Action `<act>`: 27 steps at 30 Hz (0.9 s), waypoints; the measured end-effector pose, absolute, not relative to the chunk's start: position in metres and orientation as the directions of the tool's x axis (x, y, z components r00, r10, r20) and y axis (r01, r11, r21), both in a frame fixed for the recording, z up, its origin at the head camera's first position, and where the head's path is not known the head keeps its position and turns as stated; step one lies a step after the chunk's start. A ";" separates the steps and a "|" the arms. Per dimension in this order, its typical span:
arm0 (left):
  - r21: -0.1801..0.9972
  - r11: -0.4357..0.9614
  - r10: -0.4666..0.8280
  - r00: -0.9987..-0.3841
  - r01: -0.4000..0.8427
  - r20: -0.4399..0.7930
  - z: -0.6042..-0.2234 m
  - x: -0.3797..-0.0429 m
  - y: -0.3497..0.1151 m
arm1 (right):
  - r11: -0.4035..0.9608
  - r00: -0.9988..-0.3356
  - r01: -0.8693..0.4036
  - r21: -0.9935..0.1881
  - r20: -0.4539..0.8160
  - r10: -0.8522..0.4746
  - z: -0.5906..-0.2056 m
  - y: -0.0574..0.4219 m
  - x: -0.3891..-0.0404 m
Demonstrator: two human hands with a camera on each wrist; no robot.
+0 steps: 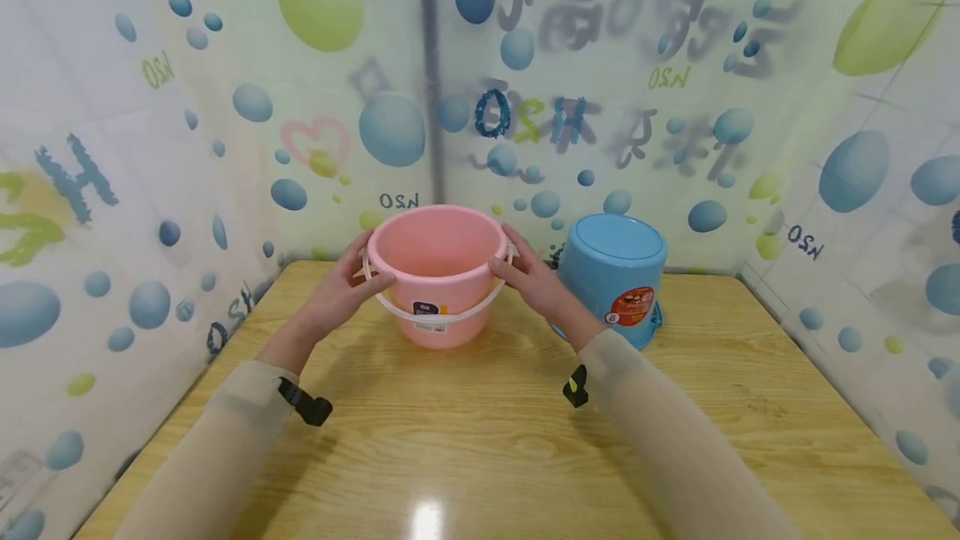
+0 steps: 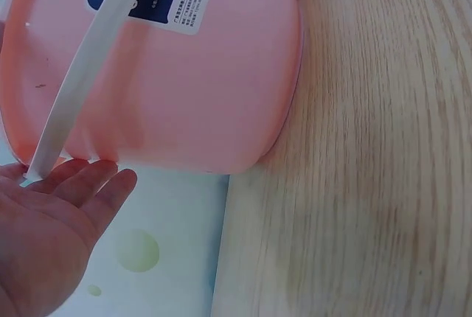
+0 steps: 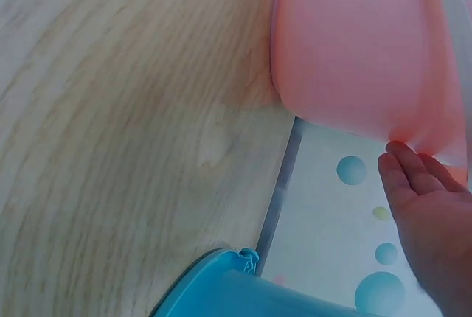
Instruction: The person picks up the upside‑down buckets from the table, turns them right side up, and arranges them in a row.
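- Both your left hand (image 1: 341, 290) and right hand (image 1: 534, 277) hold the pink bucket (image 1: 468, 290) by opposite rim sides.
- It stands upright on your wood-grain table (image 1: 450, 423), left of an inverted blue bucket (image 1: 618, 269).
- Dotted walls (image 1: 465, 161), lettered "H2O", rise around three sides.

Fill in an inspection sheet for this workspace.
Surface: wood-grain table, showing a bright glare patch.
Job's things: pink bucket, upright, its white handle hanging across the front; blue bucket, upside down, to its right.
Clutter: nothing seen.
Hands: left hand and right hand grip the pink bucket near its top, on opposite sides.
Cables: nothing seen.
Surroundings: pale backdrop with blue and green spots, behind and on both sides.
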State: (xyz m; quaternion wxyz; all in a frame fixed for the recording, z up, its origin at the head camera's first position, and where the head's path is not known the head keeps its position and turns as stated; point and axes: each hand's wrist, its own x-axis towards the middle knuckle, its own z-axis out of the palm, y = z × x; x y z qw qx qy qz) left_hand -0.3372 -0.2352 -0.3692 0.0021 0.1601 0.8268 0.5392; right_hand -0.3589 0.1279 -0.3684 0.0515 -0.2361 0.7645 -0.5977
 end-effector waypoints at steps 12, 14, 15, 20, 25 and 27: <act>0.892 0.359 0.248 -0.950 0.274 0.192 -0.369 -0.348 -0.235 | 0.229 -0.915 -0.255 -0.940 0.158 -0.372 -0.365 0.119 -0.370; 0.892 0.359 0.246 -0.950 0.275 0.194 -0.369 -0.350 -0.235 | 0.235 -0.916 -0.254 -0.938 0.155 -0.369 -0.364 0.118 -0.371; 0.891 0.362 0.244 -0.950 0.274 0.193 -0.368 -0.350 -0.235 | 0.237 -0.917 -0.252 -0.938 0.153 -0.369 -0.364 0.117 -0.372; 0.887 0.385 0.222 -0.959 0.254 0.178 -0.367 -0.352 -0.235 | 0.262 -0.924 -0.247 -0.933 0.145 -0.354 -0.363 0.115 -0.375; 0.881 0.410 0.204 -0.965 0.236 0.164 -0.366 -0.356 -0.235 | 0.271 -0.927 -0.255 -0.928 0.154 -0.343 -0.362 0.112 -0.379; 0.881 0.415 0.199 -0.967 0.229 0.158 -0.366 -0.357 -0.235 | 0.276 -0.927 -0.257 -0.926 0.156 -0.340 -0.362 0.112 -0.380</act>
